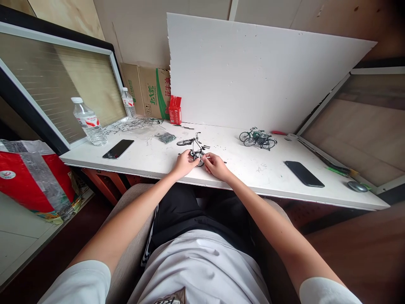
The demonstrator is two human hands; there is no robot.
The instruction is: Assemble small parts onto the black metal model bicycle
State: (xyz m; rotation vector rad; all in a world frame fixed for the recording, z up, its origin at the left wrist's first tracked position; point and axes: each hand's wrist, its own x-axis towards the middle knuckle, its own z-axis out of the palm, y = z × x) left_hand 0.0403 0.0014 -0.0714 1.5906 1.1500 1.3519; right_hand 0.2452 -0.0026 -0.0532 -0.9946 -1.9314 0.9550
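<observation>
A small black model bicycle is held over the front part of the white table, its near wheel between my two hands. My left hand is closed on the left side of that wheel, thumb and fingers gripping it. From the right, my right hand pinches at the same wheel with its fingertips; any tiny part between them is too small to make out. Farther right stand finished-looking dark green model bicycles, close together and overlapping.
Left on the table are a phone, water bottles, a bag of small parts and thin plastic frames. A red box stands behind. To the right lie another phone and a mouse. A white board backs the table.
</observation>
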